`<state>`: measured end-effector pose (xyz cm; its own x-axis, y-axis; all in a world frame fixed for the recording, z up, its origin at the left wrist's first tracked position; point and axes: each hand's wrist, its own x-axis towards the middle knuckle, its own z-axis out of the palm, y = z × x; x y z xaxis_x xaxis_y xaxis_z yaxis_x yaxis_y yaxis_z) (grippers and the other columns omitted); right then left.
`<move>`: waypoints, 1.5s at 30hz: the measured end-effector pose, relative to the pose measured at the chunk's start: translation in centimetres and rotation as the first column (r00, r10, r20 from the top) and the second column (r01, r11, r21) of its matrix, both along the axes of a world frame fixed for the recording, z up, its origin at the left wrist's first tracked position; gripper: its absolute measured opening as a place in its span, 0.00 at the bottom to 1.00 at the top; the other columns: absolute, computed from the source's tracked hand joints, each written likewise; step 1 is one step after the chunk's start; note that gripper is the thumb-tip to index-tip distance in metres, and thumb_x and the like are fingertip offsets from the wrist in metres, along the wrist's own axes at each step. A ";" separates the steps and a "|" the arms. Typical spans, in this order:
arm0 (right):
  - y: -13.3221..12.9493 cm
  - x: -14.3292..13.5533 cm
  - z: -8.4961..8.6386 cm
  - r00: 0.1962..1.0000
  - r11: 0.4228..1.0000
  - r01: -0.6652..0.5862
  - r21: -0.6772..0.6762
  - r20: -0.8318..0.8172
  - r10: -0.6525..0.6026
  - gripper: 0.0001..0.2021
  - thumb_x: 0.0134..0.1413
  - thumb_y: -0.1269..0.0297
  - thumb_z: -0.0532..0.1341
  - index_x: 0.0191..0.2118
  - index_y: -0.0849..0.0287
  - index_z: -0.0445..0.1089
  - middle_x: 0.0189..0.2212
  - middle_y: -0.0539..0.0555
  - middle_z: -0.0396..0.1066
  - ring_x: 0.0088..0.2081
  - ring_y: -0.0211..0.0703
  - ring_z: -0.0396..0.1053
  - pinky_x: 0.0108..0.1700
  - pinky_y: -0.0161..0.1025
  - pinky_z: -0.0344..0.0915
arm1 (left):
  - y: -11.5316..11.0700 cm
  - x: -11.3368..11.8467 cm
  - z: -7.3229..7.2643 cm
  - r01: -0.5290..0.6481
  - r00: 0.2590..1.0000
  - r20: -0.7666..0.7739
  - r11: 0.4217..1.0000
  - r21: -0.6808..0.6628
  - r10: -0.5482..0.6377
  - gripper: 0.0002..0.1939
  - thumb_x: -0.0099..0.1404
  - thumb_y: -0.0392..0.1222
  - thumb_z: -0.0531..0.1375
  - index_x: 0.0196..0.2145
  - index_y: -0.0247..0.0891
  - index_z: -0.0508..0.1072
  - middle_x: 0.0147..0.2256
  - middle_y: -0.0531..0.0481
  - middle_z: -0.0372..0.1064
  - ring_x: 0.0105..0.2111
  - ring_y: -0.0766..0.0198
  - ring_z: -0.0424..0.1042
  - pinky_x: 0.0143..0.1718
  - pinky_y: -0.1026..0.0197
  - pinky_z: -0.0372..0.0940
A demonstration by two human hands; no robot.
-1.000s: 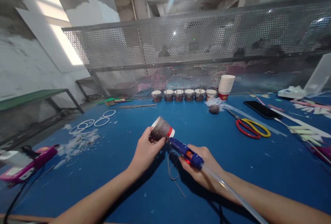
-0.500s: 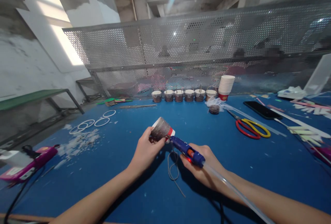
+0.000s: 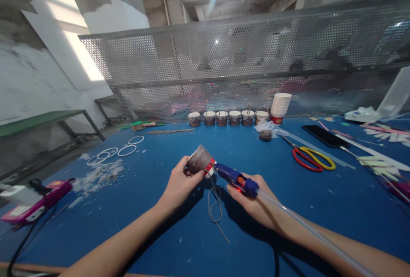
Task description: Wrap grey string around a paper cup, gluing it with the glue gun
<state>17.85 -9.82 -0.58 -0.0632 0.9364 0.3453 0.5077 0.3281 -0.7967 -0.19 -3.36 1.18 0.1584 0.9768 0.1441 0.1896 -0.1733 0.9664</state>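
Held cup: 1, glue gun: 1
Back-row cups: 6; scissors: 1 pair; phone: 1; cup stack: 1

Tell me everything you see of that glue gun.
The glue gun has a dark blue, plastic-looking body with an orange part showing toward its back and a glowing red light. A long, clear stick extends from its back. The right hand grips it, its nozzle pointing at the red-and-white end of the cord-wrapped cup; whether they touch is unclear.

Left hand in a thumb-and-finger pinch, right hand in a curled grip, bare forearms aslant
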 end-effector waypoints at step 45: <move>0.0 0.7 0.4 0.986 0.992 -0.020 -0.122 -0.164 0.000 0.15 0.51 0.59 0.57 0.19 0.55 0.54 0.13 0.44 0.52 0.15 0.33 0.53 0.18 0.33 0.50 | 2.3 -1.5 -1.1 0.233 0.970 0.064 0.972 0.013 -0.233 0.16 0.45 0.39 0.65 0.35 0.36 0.70 0.20 0.58 0.60 0.22 0.67 0.64 0.27 0.63 0.60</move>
